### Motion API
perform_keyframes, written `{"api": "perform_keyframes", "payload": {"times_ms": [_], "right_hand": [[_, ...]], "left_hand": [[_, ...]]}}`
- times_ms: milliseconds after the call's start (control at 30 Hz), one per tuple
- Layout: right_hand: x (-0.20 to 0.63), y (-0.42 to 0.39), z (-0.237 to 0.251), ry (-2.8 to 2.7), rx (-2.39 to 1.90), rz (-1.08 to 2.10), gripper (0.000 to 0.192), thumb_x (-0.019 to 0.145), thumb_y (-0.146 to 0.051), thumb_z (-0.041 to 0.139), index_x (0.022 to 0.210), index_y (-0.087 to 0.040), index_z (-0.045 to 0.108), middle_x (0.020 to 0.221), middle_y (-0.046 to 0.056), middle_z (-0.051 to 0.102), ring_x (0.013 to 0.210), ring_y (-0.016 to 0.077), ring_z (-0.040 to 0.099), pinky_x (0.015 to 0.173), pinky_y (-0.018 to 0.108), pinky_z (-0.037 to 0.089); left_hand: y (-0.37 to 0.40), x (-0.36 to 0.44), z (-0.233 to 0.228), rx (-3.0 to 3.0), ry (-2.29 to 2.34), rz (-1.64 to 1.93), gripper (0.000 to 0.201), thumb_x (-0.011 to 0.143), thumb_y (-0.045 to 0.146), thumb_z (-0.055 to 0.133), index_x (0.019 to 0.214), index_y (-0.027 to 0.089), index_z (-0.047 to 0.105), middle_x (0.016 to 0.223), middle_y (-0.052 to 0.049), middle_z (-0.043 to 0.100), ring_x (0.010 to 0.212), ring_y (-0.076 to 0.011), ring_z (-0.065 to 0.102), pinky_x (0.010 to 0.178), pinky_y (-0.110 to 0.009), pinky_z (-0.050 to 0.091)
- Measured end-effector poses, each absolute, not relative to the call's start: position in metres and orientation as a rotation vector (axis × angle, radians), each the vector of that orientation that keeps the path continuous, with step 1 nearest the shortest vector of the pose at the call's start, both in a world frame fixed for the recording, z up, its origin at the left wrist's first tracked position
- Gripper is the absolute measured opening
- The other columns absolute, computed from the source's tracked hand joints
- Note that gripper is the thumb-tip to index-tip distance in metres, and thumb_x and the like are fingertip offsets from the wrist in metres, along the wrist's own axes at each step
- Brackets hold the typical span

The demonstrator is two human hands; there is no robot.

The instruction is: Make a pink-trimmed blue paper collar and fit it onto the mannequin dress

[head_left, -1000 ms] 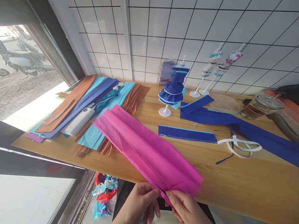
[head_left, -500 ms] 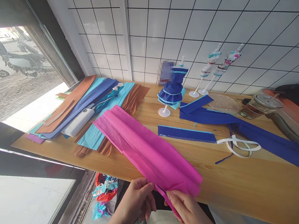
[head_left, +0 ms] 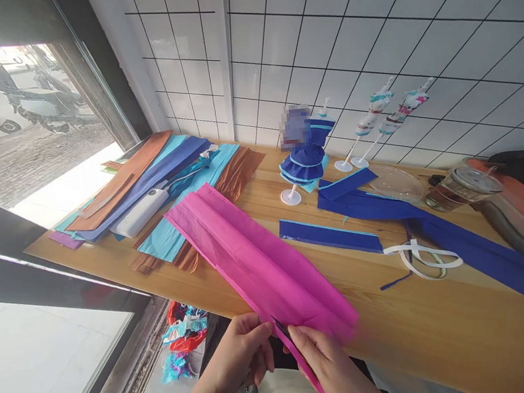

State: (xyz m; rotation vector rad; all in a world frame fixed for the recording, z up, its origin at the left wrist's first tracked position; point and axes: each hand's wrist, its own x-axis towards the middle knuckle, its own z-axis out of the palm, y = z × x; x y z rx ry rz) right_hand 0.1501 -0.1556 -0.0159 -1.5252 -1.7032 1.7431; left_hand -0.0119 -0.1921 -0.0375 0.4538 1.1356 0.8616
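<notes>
A long sheet of bright pink crepe paper (head_left: 259,258) lies slantwise over the front edge of the wooden table. My left hand (head_left: 244,346) pinches its near edge between thumb and forefinger, the other fingers curled. Close beside it, my right hand (head_left: 324,360) is closed around scissors (head_left: 280,327); only the dark blades show, and the handles are hidden in the hand. The blades sit in the paper's near edge. A narrow pink strip (head_left: 314,380) runs down from the blades along my right hand.
Folded brown, blue and turquoise paper and a white power bank (head_left: 140,213) lie at the left. A small stand wears a blue ruffled dress (head_left: 302,163). Blue strips (head_left: 330,235), white elastic (head_left: 423,256) and a lidded cup (head_left: 462,186) are at the right. Colourful scraps (head_left: 185,333) are below.
My right hand and the scissors have shifted slightly up and left along the paper's edge, closer to my left hand. The pink strip below now reaches farther down.
</notes>
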Motion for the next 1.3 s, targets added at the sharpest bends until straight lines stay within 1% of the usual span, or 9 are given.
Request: {"api": "perform_keyframes", "payload": {"times_ms": [133, 300, 467, 633, 833, 1100, 1300], "right_hand": [[0.145, -0.151, -0.009, -1.768, -1.483, 1.744, 0.048, 0.076, -0.063, 0.044, 0.08, -0.02, 0.066, 0.08, 0.005, 0.066, 0.084, 0.0197, 0.059, 0.074, 0.026, 0.044], [0.139, -0.148, 0.0, -1.829, -1.494, 1.774, 0.051, 0.08, -0.061, 0.037, 0.081, -0.02, 0.066, 0.077, 0.005, 0.068, 0.079, 0.0191, 0.061, 0.071, 0.025, 0.043], [0.136, -0.148, 0.004, -1.885, -1.537, 1.756, 0.045, 0.084, -0.055, 0.036, 0.087, -0.02, 0.065, 0.083, 0.005, 0.069, 0.082, 0.0184, 0.06, 0.073, 0.023, 0.041], [0.136, -0.147, 0.001, -1.966, -1.556, 1.718, 0.046, 0.086, -0.053, 0.034, 0.079, -0.019, 0.063, 0.072, 0.003, 0.067, 0.07, 0.0168, 0.059, 0.062, 0.022, 0.041], [0.134, -0.148, -0.001, -2.024, -1.576, 1.649, 0.044, 0.088, -0.05, 0.032, 0.078, -0.019, 0.061, 0.071, 0.002, 0.066, 0.069, 0.0157, 0.057, 0.062, 0.022, 0.039], [0.134, -0.149, -0.004, -2.045, -1.569, 1.619, 0.041, 0.088, -0.047, 0.031, 0.071, -0.02, 0.056, 0.064, 0.0, 0.062, 0.06, 0.014, 0.054, 0.05, 0.021, 0.037], [0.135, -0.149, 0.001, -2.076, -1.506, 1.526, 0.044, 0.089, -0.047, 0.028, 0.07, -0.021, 0.059, 0.063, 0.001, 0.062, 0.061, 0.015, 0.057, 0.056, 0.023, 0.041]], "left_hand": [[-0.193, -0.011, -0.039, 0.435, 1.116, 0.894, 0.03, 0.076, 0.042, 0.052, 0.064, 0.015, 0.051, 0.038, 0.003, 0.055, 0.024, -0.0043, 0.035, 0.025, -0.015, 0.014], [-0.192, -0.011, -0.038, 0.431, 1.093, 0.909, 0.03, 0.077, 0.042, 0.052, 0.063, 0.016, 0.051, 0.037, 0.003, 0.054, 0.023, -0.0038, 0.035, 0.024, -0.015, 0.014], [-0.192, -0.011, -0.036, 0.44, 1.105, 0.906, 0.031, 0.076, 0.043, 0.052, 0.062, 0.015, 0.051, 0.038, 0.002, 0.055, 0.023, -0.0037, 0.035, 0.023, -0.014, 0.016], [-0.193, -0.012, -0.037, 0.434, 1.092, 0.909, 0.03, 0.076, 0.043, 0.052, 0.064, 0.016, 0.051, 0.039, 0.002, 0.055, 0.023, -0.0035, 0.035, 0.023, -0.014, 0.017], [-0.192, -0.011, -0.036, 0.43, 1.09, 0.902, 0.031, 0.075, 0.044, 0.053, 0.063, 0.015, 0.051, 0.038, 0.002, 0.055, 0.023, -0.0034, 0.035, 0.023, -0.014, 0.016], [-0.193, -0.011, -0.038, 0.421, 1.072, 0.907, 0.028, 0.077, 0.04, 0.051, 0.064, 0.015, 0.051, 0.038, 0.002, 0.055, 0.022, -0.0033, 0.035, 0.022, -0.012, 0.017], [-0.194, -0.02, -0.03, 0.446, 1.101, 0.867, 0.029, 0.079, 0.043, 0.049, 0.075, 0.014, 0.054, 0.041, 0.001, 0.059, 0.023, -0.0039, 0.038, 0.023, -0.011, 0.018]]}}
